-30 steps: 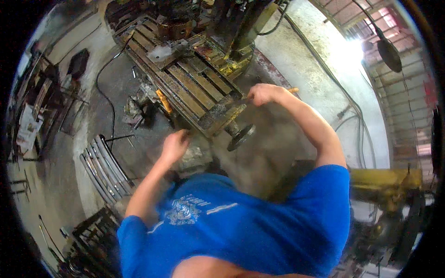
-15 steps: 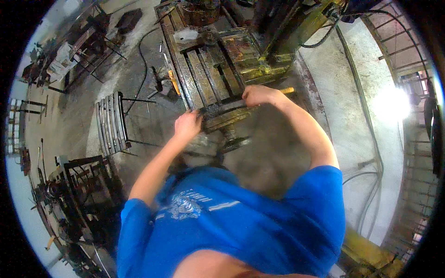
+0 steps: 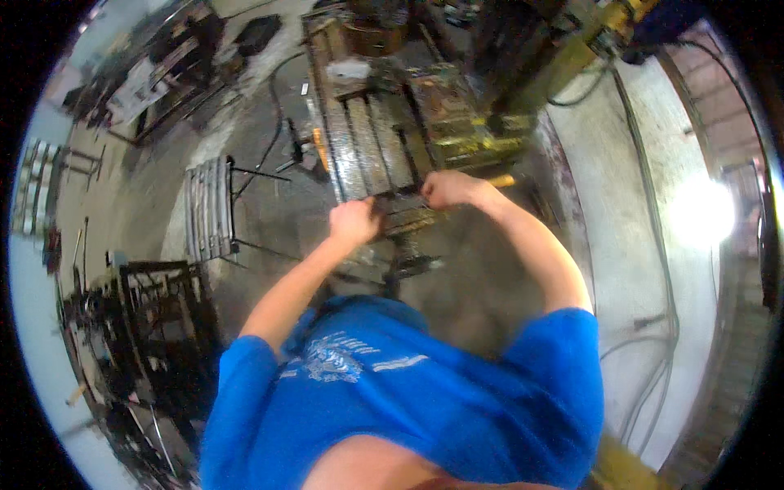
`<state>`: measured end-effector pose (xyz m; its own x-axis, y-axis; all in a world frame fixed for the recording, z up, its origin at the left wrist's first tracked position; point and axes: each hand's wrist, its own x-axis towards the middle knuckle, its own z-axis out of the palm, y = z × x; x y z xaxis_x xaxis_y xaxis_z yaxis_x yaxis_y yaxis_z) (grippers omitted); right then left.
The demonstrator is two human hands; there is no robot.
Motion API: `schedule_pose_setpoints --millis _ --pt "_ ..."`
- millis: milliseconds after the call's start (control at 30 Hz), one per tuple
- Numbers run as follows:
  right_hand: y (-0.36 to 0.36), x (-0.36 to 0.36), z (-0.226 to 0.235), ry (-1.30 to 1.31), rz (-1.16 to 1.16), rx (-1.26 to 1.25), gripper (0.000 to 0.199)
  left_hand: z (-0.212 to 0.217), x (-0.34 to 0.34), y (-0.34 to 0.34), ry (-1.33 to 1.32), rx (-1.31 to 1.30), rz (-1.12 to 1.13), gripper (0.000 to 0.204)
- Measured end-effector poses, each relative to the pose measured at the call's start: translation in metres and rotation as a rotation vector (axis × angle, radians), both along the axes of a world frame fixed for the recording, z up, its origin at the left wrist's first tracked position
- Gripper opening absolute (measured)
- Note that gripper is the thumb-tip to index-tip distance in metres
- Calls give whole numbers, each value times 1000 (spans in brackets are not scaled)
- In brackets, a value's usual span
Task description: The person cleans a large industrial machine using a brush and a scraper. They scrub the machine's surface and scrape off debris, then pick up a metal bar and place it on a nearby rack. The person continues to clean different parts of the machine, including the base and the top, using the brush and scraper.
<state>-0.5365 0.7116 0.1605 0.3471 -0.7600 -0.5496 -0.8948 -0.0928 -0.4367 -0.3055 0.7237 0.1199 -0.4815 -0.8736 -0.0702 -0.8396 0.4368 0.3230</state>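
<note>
A slotted metal machine table [image 3: 371,143] stretches away from me, and both hands are at its near end. My left hand [image 3: 355,220] rests against the table's front edge with its fingers curled. I see nothing in it. My right hand [image 3: 445,189] is closed just to the right on a tool with a yellowish handle [image 3: 502,181] that sticks out toward the right. The tool's working end is hidden behind the fingers. A round handwheel [image 3: 412,265] hangs below the table edge, under both hands.
The yellow-green machine column [image 3: 563,57] rises behind the table. A metal grate on a stand [image 3: 208,208] is on the left. Dark racks and frames [image 3: 155,318] stand at lower left. Cables [image 3: 278,139] run across the concrete floor.
My left hand has risen from mid-air to the table's front edge. My right hand has drawn in beside it, and my view has swung so the table faces straight ahead.
</note>
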Motion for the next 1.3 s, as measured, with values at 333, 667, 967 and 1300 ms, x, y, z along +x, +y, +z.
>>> schedule_pose_setpoints --millis 333,667,967,1300 --pt "10 20 7 -149 -107 136 12 2 1 2 52 143 32 34" --pt "19 17 22 -319 -124 208 7 8 12 -2 230 111 -8 21" --pt "26 84 75 -261 -162 20 8 56 79 -22 317 69 -120 25" --pt "-149 328 110 -264 -54 8 13 76 333 -165 445 -148 95 20"
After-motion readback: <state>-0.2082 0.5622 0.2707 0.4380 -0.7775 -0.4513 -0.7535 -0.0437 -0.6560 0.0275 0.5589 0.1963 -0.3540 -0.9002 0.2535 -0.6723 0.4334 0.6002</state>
